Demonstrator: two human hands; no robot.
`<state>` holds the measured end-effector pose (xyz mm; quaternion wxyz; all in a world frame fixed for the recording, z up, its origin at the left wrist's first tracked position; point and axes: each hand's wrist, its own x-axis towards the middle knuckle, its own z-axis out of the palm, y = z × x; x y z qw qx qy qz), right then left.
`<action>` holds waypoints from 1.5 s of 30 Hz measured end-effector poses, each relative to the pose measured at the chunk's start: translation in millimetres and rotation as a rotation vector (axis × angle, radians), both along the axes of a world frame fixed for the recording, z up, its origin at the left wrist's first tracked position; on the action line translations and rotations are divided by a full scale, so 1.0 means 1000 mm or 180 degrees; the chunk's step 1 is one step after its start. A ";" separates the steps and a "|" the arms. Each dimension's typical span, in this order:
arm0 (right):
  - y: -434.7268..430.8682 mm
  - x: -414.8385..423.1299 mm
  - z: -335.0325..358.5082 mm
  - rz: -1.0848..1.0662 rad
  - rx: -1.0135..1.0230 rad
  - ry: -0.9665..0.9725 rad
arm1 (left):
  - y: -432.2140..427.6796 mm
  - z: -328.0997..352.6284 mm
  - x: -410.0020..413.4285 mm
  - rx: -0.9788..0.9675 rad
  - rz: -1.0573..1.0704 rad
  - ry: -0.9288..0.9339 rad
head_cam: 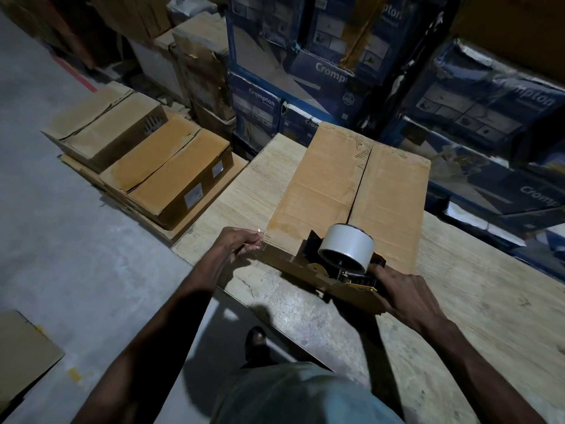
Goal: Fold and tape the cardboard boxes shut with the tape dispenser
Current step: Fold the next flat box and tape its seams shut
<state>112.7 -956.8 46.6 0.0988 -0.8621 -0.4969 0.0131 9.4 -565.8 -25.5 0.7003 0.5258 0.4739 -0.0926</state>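
right hand (pixel 406 295) fingers wrapped round tape dispenser (pixel 345 255) handle | left hand (pixel 235 243) fingers pinch cardboard box (pixel 324 191) corner near worktop (pixel 474 301) edge | risk: tape may wander off seam (pixel 359 185) if box slides

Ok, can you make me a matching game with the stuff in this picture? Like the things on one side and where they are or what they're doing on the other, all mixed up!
Things:
1. tape roll
2. left hand
3. right hand
4. blue boxes

Places and states:
A. stacked behind the table
B. holds the handle of the tape dispenser
C. white, sitting on the tape dispenser
D. holds the near left corner of the cardboard box

Right pairs: 1-C, 2-D, 3-B, 4-A.
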 end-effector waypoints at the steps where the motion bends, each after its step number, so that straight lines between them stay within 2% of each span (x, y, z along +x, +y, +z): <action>1: 0.000 0.001 0.000 0.0006 0.0024 0.0023 | 0.006 -0.005 -0.001 -0.0048 -0.0154 0.0091; 4: -0.001 0.001 -0.002 0.0001 0.0025 0.0066 | 0.027 -0.031 -0.009 -0.0200 -0.0557 0.0230; 7: -0.002 0.002 -0.003 0.0007 -0.0015 0.0070 | 0.048 -0.071 -0.021 0.0030 -0.0831 0.0476; 9: -0.003 0.004 -0.003 0.0017 -0.0033 0.0025 | 0.028 -0.039 -0.038 0.0134 -0.0832 0.0593; 10: -0.003 0.004 -0.003 0.0013 -0.0029 0.0019 | 0.018 -0.027 -0.041 0.0229 -0.0523 0.0450; 12: -0.003 0.003 -0.004 0.0006 -0.0029 0.0045 | -0.006 -0.011 -0.045 0.0837 0.0117 -0.0238; 13: -0.003 0.002 -0.004 0.0011 -0.0032 0.0042 | -0.018 -0.005 -0.044 0.1119 0.0157 -0.0621; 15: -0.002 0.002 -0.002 0.0019 -0.0009 0.0046 | -0.043 0.008 -0.043 0.1471 -0.0367 -0.1073; 16: -0.002 0.003 -0.001 0.0018 0.0000 0.0043 | -0.055 0.010 -0.042 0.1503 -0.0568 -0.1109; 20: 0.000 0.000 0.002 0.0021 0.0004 0.0037 | -0.085 0.015 -0.038 0.1396 -0.0377 -0.0965; 23: -0.002 0.001 0.001 0.0001 -0.0011 0.0055 | -0.078 0.009 -0.035 0.1534 -0.0505 -0.0843; 25: -0.003 0.001 0.000 0.0016 -0.0044 0.0028 | -0.074 0.006 -0.038 0.2132 -0.0866 -0.0845; 28: -0.004 0.002 -0.001 0.0052 -0.0078 0.0068 | -0.071 -0.011 -0.038 0.3649 -0.2002 -0.1229; 29: -0.005 0.002 -0.003 0.0047 -0.0099 0.0092 | -0.072 -0.018 -0.037 0.3986 -0.2380 -0.1310; 32: -0.007 0.003 -0.006 0.0012 -0.0206 0.0187 | -0.085 -0.027 -0.031 0.4483 -0.2979 -0.1504; 36: -0.009 0.005 -0.008 0.0017 -0.0229 0.0215 | -0.105 -0.019 -0.024 0.4717 -0.2994 -0.1888; 45: -0.017 0.007 -0.005 0.0022 -0.0302 0.0161 | -0.102 -0.014 -0.022 0.4678 -0.3046 -0.2059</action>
